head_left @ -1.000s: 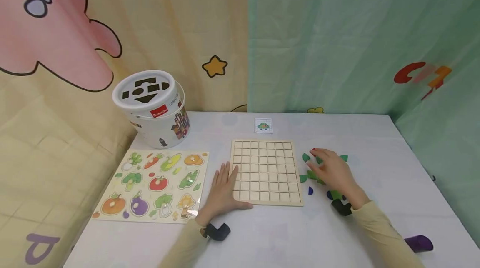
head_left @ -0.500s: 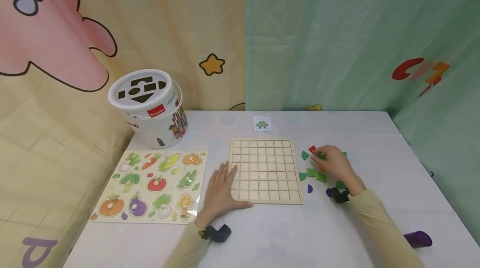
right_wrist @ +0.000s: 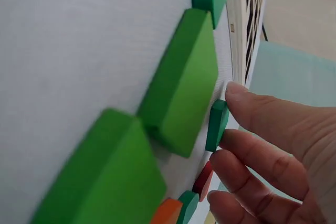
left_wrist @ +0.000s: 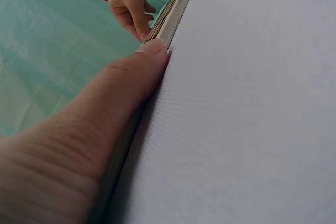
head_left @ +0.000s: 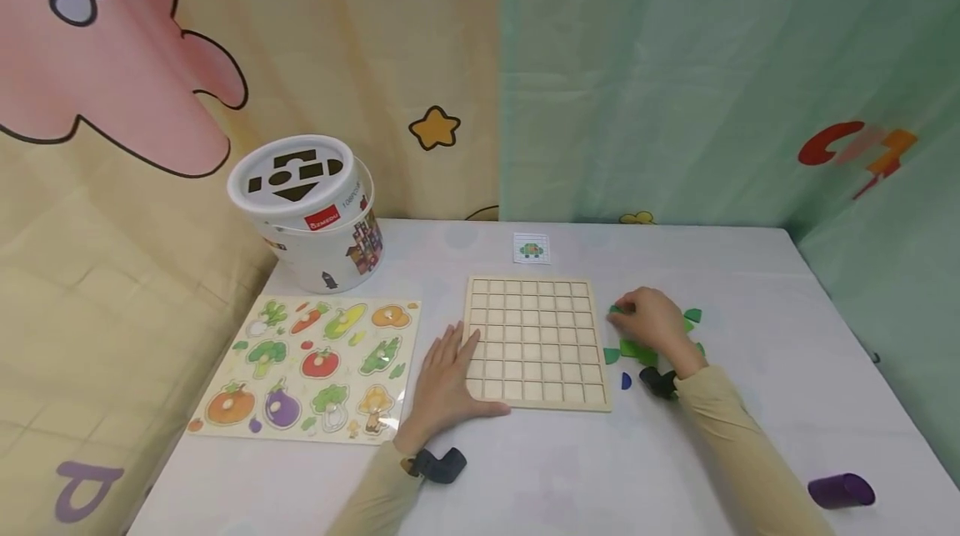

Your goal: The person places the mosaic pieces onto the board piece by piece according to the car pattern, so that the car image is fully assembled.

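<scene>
Pinching one dark green piece [right_wrist: 216, 125] is one right hand [head_left: 652, 323].

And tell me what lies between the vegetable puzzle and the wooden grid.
In the head view, the left hand lies between the vegetable puzzle and wooden grid, touching the grid.

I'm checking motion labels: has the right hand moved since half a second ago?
Yes: in the head view, the right hand has moved left, closer to the wooden grid board.
</scene>
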Demonstrator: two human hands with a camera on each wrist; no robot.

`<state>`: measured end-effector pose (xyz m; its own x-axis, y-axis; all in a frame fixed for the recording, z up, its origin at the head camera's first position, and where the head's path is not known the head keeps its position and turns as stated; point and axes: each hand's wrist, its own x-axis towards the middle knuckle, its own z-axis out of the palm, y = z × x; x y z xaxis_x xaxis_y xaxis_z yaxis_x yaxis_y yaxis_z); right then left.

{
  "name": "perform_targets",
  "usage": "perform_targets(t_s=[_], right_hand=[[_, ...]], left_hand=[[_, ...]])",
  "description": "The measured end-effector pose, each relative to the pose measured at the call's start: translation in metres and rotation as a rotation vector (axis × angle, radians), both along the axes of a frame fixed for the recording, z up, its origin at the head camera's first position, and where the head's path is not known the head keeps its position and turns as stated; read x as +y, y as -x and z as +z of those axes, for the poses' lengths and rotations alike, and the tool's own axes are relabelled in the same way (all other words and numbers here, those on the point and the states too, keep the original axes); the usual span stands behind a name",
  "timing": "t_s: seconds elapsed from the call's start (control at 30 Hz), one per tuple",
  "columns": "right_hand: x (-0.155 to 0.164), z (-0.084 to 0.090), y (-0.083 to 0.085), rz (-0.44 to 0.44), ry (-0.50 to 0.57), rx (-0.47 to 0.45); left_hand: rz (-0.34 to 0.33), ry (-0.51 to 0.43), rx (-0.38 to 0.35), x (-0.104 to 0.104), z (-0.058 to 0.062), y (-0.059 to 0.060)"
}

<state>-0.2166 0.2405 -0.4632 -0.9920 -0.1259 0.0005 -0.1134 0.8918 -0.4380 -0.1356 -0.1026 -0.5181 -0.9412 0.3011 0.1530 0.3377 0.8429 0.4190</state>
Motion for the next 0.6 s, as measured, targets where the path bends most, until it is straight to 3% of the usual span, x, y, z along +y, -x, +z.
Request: perform_targets(t_s=[0.2, 0.37, 0.6], right_hand=[[-0.0030, 0.0029, 0.0045, -0.072, 0.021, -0.075], [-0.0025, 0.0039, 0.0057, -0.070, 0.076, -0.123], [-0.0011, -0.0027, 0.0028, -0.093, 0.204, -0.074]], left_hand=[[-0.002, 0.002, 0.011, -0.0004, 0.0004, -0.0015], [-0.003, -0.006, 0.024, -0.0001, 0.0017, -0.0028], [-0.006, 0.002, 0.033, 0.0005, 0.0027, -0.0023]])
